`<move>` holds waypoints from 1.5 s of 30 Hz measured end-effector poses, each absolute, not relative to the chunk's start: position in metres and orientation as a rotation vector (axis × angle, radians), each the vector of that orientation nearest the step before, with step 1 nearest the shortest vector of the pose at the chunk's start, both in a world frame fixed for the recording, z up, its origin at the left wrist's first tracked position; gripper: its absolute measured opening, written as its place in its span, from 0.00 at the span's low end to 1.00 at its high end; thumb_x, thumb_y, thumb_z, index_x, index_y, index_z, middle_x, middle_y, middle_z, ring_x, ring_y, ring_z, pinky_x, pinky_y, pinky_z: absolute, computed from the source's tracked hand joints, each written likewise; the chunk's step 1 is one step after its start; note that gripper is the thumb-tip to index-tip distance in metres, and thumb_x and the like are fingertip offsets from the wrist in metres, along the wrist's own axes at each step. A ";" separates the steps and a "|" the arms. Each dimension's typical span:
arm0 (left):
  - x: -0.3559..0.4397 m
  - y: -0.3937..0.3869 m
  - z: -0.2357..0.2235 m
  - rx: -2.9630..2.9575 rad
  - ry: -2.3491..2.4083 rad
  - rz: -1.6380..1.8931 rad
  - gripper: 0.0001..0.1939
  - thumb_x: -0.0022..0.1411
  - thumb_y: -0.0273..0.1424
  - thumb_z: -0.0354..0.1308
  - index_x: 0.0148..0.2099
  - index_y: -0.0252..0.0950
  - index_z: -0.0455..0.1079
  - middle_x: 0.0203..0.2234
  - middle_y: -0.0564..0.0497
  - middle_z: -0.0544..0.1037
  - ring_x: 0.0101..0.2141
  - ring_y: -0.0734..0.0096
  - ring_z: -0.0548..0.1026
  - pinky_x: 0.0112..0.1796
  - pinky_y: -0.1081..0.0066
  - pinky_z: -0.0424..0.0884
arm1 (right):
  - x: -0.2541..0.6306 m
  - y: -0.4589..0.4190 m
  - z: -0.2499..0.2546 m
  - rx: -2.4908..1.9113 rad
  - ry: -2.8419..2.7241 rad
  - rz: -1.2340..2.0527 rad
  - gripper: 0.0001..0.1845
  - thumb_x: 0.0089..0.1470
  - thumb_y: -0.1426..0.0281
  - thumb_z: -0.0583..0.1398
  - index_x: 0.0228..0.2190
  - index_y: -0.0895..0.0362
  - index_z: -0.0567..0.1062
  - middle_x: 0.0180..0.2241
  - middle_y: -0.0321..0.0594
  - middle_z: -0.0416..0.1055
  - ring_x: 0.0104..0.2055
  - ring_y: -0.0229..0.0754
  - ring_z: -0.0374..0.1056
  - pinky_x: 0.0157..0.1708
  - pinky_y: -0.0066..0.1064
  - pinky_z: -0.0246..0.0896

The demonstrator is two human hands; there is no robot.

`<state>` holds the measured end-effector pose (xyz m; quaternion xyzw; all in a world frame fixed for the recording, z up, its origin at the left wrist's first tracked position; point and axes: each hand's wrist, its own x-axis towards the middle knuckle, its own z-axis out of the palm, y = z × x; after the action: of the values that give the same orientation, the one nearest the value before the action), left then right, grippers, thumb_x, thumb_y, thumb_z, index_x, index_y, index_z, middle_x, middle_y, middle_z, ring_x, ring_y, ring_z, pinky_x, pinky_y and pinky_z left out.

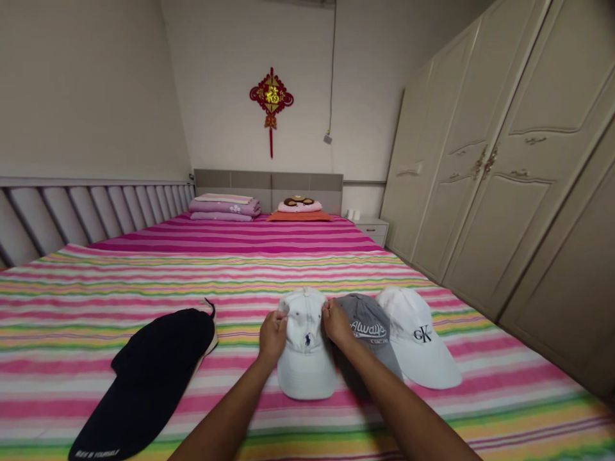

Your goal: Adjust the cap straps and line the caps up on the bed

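Observation:
A pale baseball cap [306, 365] with a small dark horse-rider emblem lies on the striped bed, its brim toward me. My left hand [273, 334] pinches the cap's left side, and my right hand [337, 321] pinches its right side. Partly under my right forearm is a grey cap [369, 320] with white "Always" lettering. It touches a white cap [408, 320] marked "CK" at the far right of the row. Off to the left, apart from these, a black cap [154, 365] rests on its side with its brim pointing to the lower left.
The bed [230, 275] has a striped sheet and a grey headboard [288, 186]. Folded purple bedding [225, 208] and a pink folded item [300, 206] sit at its head. A slatted rail [96, 211] runs along the left; a wardrobe [509, 153] and nightstand [372, 229] stand right.

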<state>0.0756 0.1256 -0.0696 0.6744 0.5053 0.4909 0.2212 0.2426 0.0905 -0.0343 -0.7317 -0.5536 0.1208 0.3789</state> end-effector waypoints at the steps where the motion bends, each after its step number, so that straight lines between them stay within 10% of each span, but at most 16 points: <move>1: 0.076 0.126 -0.070 1.861 1.396 1.358 0.05 0.51 0.30 0.48 0.27 0.37 0.64 0.25 0.50 0.72 0.30 0.67 0.70 0.33 0.69 0.65 | 0.243 0.090 -0.035 -1.871 -1.409 0.311 0.11 0.56 0.66 0.53 0.34 0.61 0.69 0.32 0.38 0.69 0.33 0.38 0.66 0.34 0.36 0.63; 30: 0.069 0.117 -0.093 1.710 1.352 1.388 0.13 0.50 0.28 0.48 0.40 0.34 0.66 0.34 0.46 0.74 0.35 0.67 0.72 0.36 0.67 0.67 | 0.235 0.058 -0.049 -2.167 -1.584 0.221 0.11 0.56 0.68 0.52 0.37 0.62 0.69 0.32 0.39 0.71 0.34 0.39 0.68 0.37 0.38 0.63; 45: 0.070 0.118 -0.107 1.664 1.343 1.400 0.06 0.49 0.30 0.51 0.30 0.35 0.67 0.26 0.50 0.73 0.30 0.67 0.71 0.34 0.67 0.67 | 0.232 0.064 -0.054 -2.263 -1.618 0.234 0.12 0.56 0.66 0.53 0.39 0.62 0.69 0.35 0.40 0.70 0.35 0.39 0.68 0.36 0.38 0.65</move>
<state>0.0702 0.1184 -0.1074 0.6234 0.5030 0.5244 0.2886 0.2318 0.0638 -0.0540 -0.7982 -0.5708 0.0826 0.1738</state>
